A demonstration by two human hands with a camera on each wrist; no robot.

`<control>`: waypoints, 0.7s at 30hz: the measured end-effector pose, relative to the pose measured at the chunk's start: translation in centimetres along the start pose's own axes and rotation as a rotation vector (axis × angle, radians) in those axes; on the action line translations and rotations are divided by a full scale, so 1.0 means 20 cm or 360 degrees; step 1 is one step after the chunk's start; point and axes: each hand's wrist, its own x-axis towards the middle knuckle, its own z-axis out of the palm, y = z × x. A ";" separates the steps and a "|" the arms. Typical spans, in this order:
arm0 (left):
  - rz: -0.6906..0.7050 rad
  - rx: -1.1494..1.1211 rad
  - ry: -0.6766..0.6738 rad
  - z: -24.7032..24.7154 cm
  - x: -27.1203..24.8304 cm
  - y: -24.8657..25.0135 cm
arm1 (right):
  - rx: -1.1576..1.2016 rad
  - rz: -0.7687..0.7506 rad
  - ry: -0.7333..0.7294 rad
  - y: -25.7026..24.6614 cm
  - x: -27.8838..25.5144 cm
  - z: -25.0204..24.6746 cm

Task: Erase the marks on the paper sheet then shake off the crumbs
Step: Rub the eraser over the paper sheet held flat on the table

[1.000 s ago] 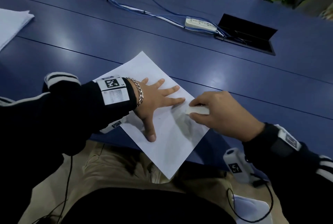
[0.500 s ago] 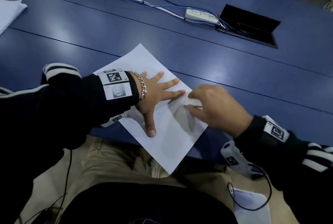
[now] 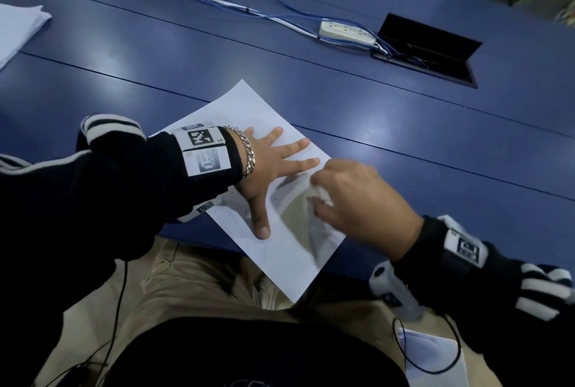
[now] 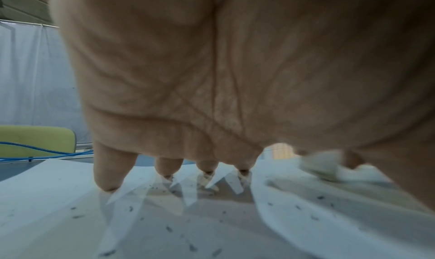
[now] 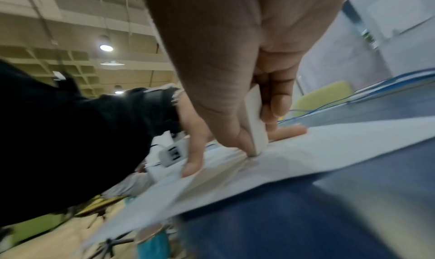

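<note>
A white paper sheet point(image 3: 289, 249) is lying at an angle in the lower middle of the head view, on the near edge of a blue desk point(image 3: 311, 75), with its lowest corner hanging past the edge over the person's lap. The left hand point(image 3: 267, 165) is lying flat on the sheet's middle with fingers straight and spread, thumb pointing down the frame, pressing the paper to the desk. In the left wrist view the fingertips point(image 4: 107, 186) are touching the paper, and small dark crumbs point(image 4: 169, 227) are lying scattered over the sheet in the lower half of that frame.

The right hand point(image 3: 357, 200) is sitting just right of the left one, over the sheet's right edge, fingers curled round a white eraser point(image 3: 320, 195). In the right wrist view the eraser point(image 5: 255, 121) is pinched between thumb and fingers, standing nearly upright at frame centre with its lower corner touching the paper. The hand looks motion-blurred in the head view.

Across the top of the head view, two white power strips point(image 3: 347, 32) and blue cables point(image 3: 236, 3) are lying on the desk, next to an open black cable hatch point(image 3: 435, 50) at the upper right. A stack of white paper point(image 3: 15, 28) is sitting at the upper left edge.
</note>
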 end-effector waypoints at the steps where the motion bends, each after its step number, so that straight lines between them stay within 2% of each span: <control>1: -0.0001 0.0015 0.0000 0.00 0.00 0.00 | -0.0004 -0.0075 -0.0020 -0.06 -0.03 0.01; 3: -0.0009 0.0057 0.0004 -0.01 0.01 0.01 | 0.0073 -0.0184 -0.0146 -0.12 -0.08 0.02; 5: 0.0002 0.0034 0.0025 -0.02 0.02 -0.01 | 0.0163 -0.0104 -0.0219 -0.06 -0.06 -0.01; 8: 0.0053 0.0025 0.0093 -0.05 0.03 -0.06 | 0.0147 0.0127 -0.0030 0.13 0.01 -0.03; 10: 0.0086 0.0052 0.0154 -0.07 0.03 -0.08 | 0.0175 0.0234 0.0006 0.23 0.04 -0.03; 17: 0.0074 -0.0003 0.0040 0.01 0.01 -0.12 | 0.0227 0.0319 -0.0047 0.27 0.10 -0.03; 21: 0.0055 -0.0029 0.0034 0.01 0.01 -0.13 | 0.0173 0.0172 -0.0056 0.18 0.12 -0.04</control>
